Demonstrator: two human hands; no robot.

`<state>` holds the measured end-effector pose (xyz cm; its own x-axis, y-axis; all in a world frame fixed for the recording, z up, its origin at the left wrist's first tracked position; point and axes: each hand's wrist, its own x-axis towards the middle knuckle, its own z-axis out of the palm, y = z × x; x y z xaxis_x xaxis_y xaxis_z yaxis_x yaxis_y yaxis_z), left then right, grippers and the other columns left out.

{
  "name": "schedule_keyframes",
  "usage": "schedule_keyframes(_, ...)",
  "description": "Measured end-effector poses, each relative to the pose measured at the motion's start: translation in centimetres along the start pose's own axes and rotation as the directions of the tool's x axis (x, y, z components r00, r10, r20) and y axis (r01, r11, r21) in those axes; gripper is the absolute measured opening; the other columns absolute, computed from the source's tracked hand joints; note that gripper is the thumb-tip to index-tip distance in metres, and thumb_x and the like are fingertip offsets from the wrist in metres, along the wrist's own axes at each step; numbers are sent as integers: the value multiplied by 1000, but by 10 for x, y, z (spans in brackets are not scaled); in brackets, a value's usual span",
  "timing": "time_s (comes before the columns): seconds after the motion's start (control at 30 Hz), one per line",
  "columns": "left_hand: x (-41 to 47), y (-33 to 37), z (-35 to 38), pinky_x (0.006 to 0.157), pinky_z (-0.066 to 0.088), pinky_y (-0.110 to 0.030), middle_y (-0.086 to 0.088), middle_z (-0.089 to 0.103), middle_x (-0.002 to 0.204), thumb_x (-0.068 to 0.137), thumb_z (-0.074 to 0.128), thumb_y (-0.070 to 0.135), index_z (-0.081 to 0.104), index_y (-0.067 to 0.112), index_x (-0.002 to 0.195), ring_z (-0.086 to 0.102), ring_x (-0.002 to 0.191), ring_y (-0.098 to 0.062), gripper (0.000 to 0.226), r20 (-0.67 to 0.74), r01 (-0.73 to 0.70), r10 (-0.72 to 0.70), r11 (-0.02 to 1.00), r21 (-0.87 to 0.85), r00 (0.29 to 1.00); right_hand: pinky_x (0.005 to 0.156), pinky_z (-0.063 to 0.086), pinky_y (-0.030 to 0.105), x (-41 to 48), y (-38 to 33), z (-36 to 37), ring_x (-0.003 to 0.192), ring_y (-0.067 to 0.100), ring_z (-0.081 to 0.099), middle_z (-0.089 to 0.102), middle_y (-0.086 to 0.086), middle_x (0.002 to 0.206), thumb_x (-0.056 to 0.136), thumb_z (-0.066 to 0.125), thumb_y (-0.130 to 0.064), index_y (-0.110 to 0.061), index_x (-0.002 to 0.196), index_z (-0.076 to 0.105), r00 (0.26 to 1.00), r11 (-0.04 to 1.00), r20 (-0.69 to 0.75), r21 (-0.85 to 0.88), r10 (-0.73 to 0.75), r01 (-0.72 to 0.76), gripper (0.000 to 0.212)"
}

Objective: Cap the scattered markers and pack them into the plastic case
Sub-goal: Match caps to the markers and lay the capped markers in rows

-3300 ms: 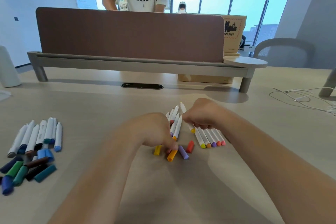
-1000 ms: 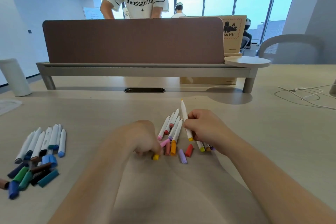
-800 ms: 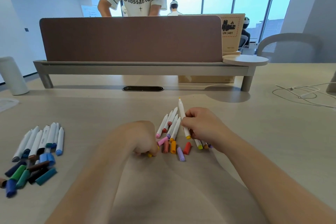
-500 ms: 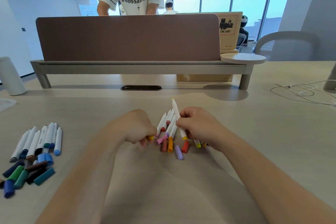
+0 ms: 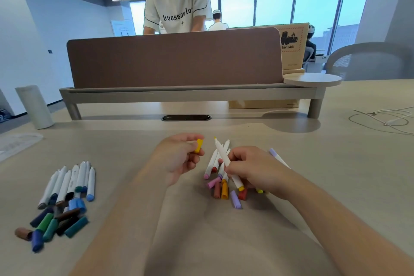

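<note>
My left hand [image 5: 179,157] pinches a yellow cap [image 5: 198,145] above the table, a short gap left of the marker's tip. My right hand [image 5: 253,169] grips a white marker with a yellow end [image 5: 226,161], tilted with its bare yellow tip pointing up and away. Under my right hand lies a cluster of white markers [image 5: 212,163] and loose caps [image 5: 224,190] in pink, brown, orange, lilac and red. A lilac-capped marker [image 5: 276,155] pokes out behind my right hand. No plastic case is in view.
At the left lie several white markers [image 5: 71,182] with blue, green and dark loose caps [image 5: 53,224] below them. A desk divider on a raised shelf [image 5: 179,94] crosses the far table, with a person standing behind it. White cables [image 5: 385,119] lie far right, a grey cylinder [image 5: 34,107] far left.
My left hand lifted the yellow cap off the table and raised it beside the marker's tip. My right hand kept hold of the marker and tilted it leftward.
</note>
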<state>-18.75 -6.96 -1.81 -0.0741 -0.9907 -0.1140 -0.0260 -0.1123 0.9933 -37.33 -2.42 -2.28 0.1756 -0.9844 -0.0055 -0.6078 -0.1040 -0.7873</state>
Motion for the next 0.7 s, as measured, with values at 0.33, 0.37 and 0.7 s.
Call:
schedule_keyframes(0.33,3,-3,0,39,30,-18,-7,53,69,102,46,7,61,7,89,40,49,-11,19,-43,-60,61,998,34,997,63,40,26,-7,-5,-1,60,6,50,57,-12,59,88,59,-22,-24,75,62,999,998,51,-64,-7,10,13)
schedule_keyframes(0.37,4,-3,1,40,29,-18,-6,52,69,102,45,7,61,8,87,40,49,-11,21,-36,-70,71,997,42,997,63,40,25,-7,-5,-1,59,6,50,58,-12,58,88,59,-22,-24,77,63,998,998,65,-55,-5,8,12)
schedule_keyframes(0.7,-2,-1,6,45,31,-22,-9,53,70,100,46,6,65,7,86,40,51,-13,23,5,-136,138,970,199,990,68,45,28,-6,-4,0,68,9,57,66,-3,63,90,55,-20,-16,85,66,990,999,142,-49,-4,11,13)
